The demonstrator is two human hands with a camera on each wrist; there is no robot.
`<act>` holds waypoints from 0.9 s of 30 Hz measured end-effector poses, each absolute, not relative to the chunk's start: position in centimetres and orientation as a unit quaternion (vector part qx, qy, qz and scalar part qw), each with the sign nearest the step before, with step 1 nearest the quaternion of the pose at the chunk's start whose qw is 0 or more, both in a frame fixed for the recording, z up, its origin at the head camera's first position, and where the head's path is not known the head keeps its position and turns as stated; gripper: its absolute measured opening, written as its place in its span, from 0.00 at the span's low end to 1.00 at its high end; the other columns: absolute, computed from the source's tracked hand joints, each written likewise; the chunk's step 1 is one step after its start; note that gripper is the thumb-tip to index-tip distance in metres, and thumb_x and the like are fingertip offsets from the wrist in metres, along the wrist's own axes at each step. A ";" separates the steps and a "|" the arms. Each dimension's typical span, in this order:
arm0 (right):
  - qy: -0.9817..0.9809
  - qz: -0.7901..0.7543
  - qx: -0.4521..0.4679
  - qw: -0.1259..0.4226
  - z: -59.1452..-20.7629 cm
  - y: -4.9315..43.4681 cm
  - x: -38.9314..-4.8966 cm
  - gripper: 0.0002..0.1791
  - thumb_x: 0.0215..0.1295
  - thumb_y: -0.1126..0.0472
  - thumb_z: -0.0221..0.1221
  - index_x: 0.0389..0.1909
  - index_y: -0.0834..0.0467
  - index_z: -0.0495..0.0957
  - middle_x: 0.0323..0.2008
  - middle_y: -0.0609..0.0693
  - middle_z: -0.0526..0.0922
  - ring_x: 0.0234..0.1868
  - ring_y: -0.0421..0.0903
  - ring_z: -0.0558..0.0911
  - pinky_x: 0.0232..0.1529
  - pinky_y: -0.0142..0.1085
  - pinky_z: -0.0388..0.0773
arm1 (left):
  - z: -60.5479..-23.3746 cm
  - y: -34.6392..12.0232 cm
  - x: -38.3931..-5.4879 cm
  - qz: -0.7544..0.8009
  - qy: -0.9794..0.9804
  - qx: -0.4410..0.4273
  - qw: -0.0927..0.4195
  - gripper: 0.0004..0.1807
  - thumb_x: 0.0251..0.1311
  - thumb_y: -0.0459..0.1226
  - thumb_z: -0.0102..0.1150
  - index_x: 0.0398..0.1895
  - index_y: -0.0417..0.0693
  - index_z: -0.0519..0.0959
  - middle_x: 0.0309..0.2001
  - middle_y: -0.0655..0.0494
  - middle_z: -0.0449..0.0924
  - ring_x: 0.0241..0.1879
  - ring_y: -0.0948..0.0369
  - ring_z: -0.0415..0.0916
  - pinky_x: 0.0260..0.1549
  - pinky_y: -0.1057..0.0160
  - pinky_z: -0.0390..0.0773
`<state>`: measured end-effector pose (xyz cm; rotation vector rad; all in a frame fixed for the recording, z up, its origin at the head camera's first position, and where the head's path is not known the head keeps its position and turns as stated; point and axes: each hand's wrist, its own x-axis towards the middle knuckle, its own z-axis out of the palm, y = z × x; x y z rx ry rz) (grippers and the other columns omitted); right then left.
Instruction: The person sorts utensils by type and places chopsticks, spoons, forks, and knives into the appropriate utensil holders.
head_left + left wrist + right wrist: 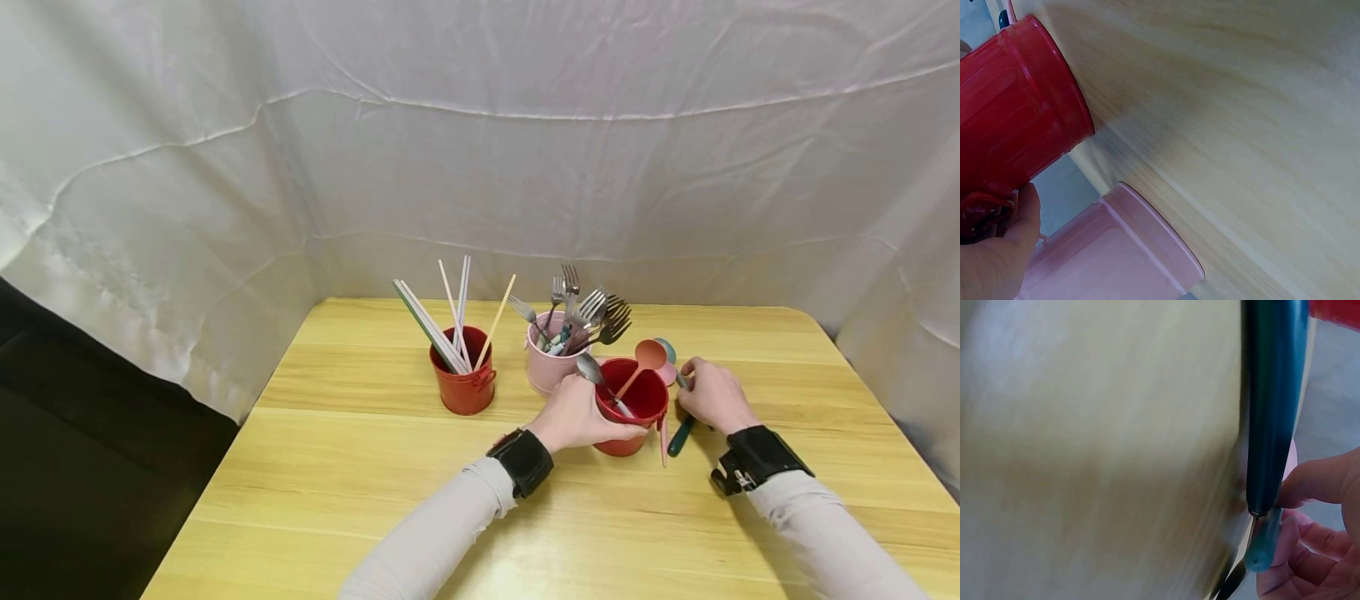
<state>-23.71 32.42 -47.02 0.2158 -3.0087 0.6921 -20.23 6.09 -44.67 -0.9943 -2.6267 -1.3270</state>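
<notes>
In the head view my left hand grips the near red bucket round its left side. A metal spoon and an orange spoon stand in it. Just right of the bucket, my right hand pinches a teal spoon by the handle, between thumb and fingers. A utensil with a dark green handle lies close beside that hand; its head is partly hidden. A pink spoon lies between bucket and right hand, its middle covered by the bucket.
Left of the gripped bucket stands a pink bucket full of forks. Farther left, another red bucket holds several chopsticks. All stand on a wooden table, with a pale cloth hanging behind it.
</notes>
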 end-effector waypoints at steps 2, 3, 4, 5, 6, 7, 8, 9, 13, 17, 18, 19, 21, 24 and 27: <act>-0.969 0.238 0.066 0.020 -46.9 32.5 -23.5 0.18 0.54 0.66 0.58 0.44 0.72 0.73 0.26 0.59 0.83 0.20 0.45 0.77 0.24 0.37 0.70 | -44.7 6.1 -20.2 -0.427 -0.845 -0.321 0.020 0.44 0.47 0.50 0.79 0.68 0.53 0.69 0.62 0.60 0.79 0.61 0.67 0.76 0.58 0.79 0.73; -0.967 0.244 0.065 0.020 -46.9 32.6 -23.5 0.18 0.54 0.66 0.58 0.45 0.73 0.73 0.25 0.59 0.83 0.19 0.44 0.76 0.23 0.37 0.70 | -44.7 6.1 -20.2 -0.427 -0.844 -0.323 0.021 0.44 0.47 0.50 0.79 0.68 0.53 0.69 0.62 0.60 0.79 0.61 0.67 0.76 0.58 0.79 0.73; -0.966 0.249 0.065 0.022 -46.9 32.7 -23.4 0.18 0.55 0.66 0.57 0.45 0.74 0.73 0.25 0.58 0.83 0.19 0.44 0.76 0.23 0.36 0.70 | -44.7 6.1 -20.2 -0.428 -0.843 -0.324 0.023 0.44 0.47 0.50 0.79 0.68 0.53 0.69 0.62 0.60 0.79 0.61 0.67 0.76 0.58 0.79 0.72; -0.965 0.254 0.064 0.025 -46.8 32.8 -23.3 0.19 0.55 0.67 0.57 0.46 0.74 0.74 0.25 0.58 0.83 0.19 0.43 0.76 0.22 0.36 0.70 | -44.6 6.1 -20.2 -0.428 -0.842 -0.326 0.025 0.44 0.47 0.50 0.79 0.68 0.53 0.69 0.62 0.60 0.79 0.61 0.68 0.76 0.58 0.79 0.72; -0.964 0.257 0.062 0.030 -46.7 32.8 -23.1 0.19 0.55 0.66 0.57 0.46 0.74 0.74 0.26 0.58 0.83 0.20 0.43 0.76 0.23 0.36 0.70 | -44.6 6.2 -20.2 -0.428 -0.842 -0.327 0.026 0.44 0.47 0.50 0.79 0.68 0.53 0.70 0.62 0.60 0.79 0.61 0.68 0.76 0.58 0.79 0.72; -0.963 0.259 0.062 0.035 -46.7 32.9 -23.0 0.19 0.55 0.66 0.58 0.46 0.74 0.74 0.26 0.58 0.83 0.21 0.43 0.75 0.23 0.35 0.70 | -44.6 6.1 -20.2 -0.428 -0.842 -0.327 0.026 0.44 0.47 0.50 0.79 0.68 0.53 0.70 0.62 0.60 0.79 0.61 0.68 0.76 0.58 0.80 0.72; -0.963 0.261 0.060 0.040 -46.6 32.9 -22.9 0.19 0.55 0.66 0.58 0.46 0.74 0.75 0.26 0.58 0.83 0.22 0.43 0.75 0.24 0.35 0.69 | -44.6 6.1 -20.2 -0.429 -0.842 -0.327 0.026 0.44 0.47 0.50 0.79 0.68 0.53 0.70 0.62 0.60 0.79 0.61 0.68 0.76 0.57 0.80 0.72; -0.962 0.263 0.059 0.045 -46.5 33.0 -22.8 0.19 0.55 0.66 0.59 0.46 0.74 0.75 0.27 0.58 0.83 0.23 0.43 0.75 0.24 0.34 0.69 | -44.6 6.1 -20.2 -0.430 -0.841 -0.326 0.025 0.44 0.47 0.50 0.79 0.68 0.53 0.70 0.62 0.60 0.79 0.61 0.67 0.76 0.57 0.80 0.72; -0.956 0.285 0.046 0.044 -46.4 33.3 -22.4 0.19 0.58 0.67 0.59 0.48 0.75 0.75 0.30 0.60 0.83 0.24 0.42 0.76 0.23 0.32 0.70 | -44.6 6.1 -20.2 -0.436 -0.840 -0.322 0.018 0.44 0.46 0.49 0.79 0.68 0.53 0.69 0.62 0.60 0.79 0.61 0.67 0.76 0.57 0.80 0.73; -0.951 0.301 0.041 0.059 -46.2 33.5 -21.9 0.18 0.59 0.68 0.59 0.48 0.75 0.76 0.30 0.61 0.83 0.24 0.40 0.76 0.23 0.30 0.70 | -44.6 6.1 -20.2 -0.434 -0.839 -0.326 0.019 0.45 0.46 0.49 0.79 0.68 0.53 0.69 0.62 0.60 0.79 0.61 0.68 0.76 0.57 0.80 0.73; -0.950 0.303 0.041 0.067 -46.2 33.6 -21.7 0.18 0.59 0.68 0.60 0.48 0.74 0.76 0.30 0.60 0.84 0.24 0.39 0.75 0.24 0.30 0.70 | -44.6 6.1 -20.2 -0.434 -0.839 -0.327 0.021 0.45 0.46 0.49 0.79 0.68 0.53 0.69 0.62 0.60 0.79 0.61 0.68 0.76 0.58 0.80 0.72; -0.948 0.307 0.040 0.073 -46.1 33.6 -21.6 0.17 0.60 0.68 0.60 0.48 0.74 0.76 0.29 0.59 0.84 0.24 0.38 0.75 0.24 0.29 0.69 | -44.6 6.1 -20.2 -0.433 -0.839 -0.329 0.023 0.44 0.46 0.49 0.79 0.68 0.52 0.69 0.62 0.60 0.79 0.61 0.68 0.76 0.58 0.79 0.72; -0.944 0.319 0.041 0.079 -46.1 33.7 -21.2 0.17 0.61 0.68 0.60 0.48 0.74 0.76 0.30 0.59 0.84 0.24 0.35 0.74 0.24 0.29 0.70 | -44.6 6.2 -20.2 -0.434 -0.837 -0.332 0.024 0.44 0.47 0.49 0.79 0.68 0.52 0.70 0.62 0.59 0.79 0.61 0.67 0.76 0.59 0.79 0.72; -0.935 0.342 0.040 0.082 -45.9 33.8 -20.7 0.17 0.62 0.68 0.59 0.50 0.74 0.76 0.32 0.61 0.84 0.24 0.30 0.74 0.23 0.27 0.72 | -44.6 6.2 -20.2 -0.438 -0.837 -0.328 0.021 0.44 0.47 0.49 0.79 0.68 0.52 0.70 0.62 0.59 0.79 0.62 0.66 0.76 0.59 0.78 0.73; -0.928 0.359 0.036 0.092 -45.7 33.9 -20.3 0.18 0.61 0.69 0.58 0.51 0.73 0.76 0.34 0.63 0.84 0.26 0.26 0.74 0.26 0.24 0.73 | -44.6 6.1 -20.2 -0.437 -0.840 -0.321 0.016 0.44 0.47 0.49 0.79 0.68 0.53 0.69 0.62 0.59 0.79 0.62 0.66 0.76 0.58 0.78 0.74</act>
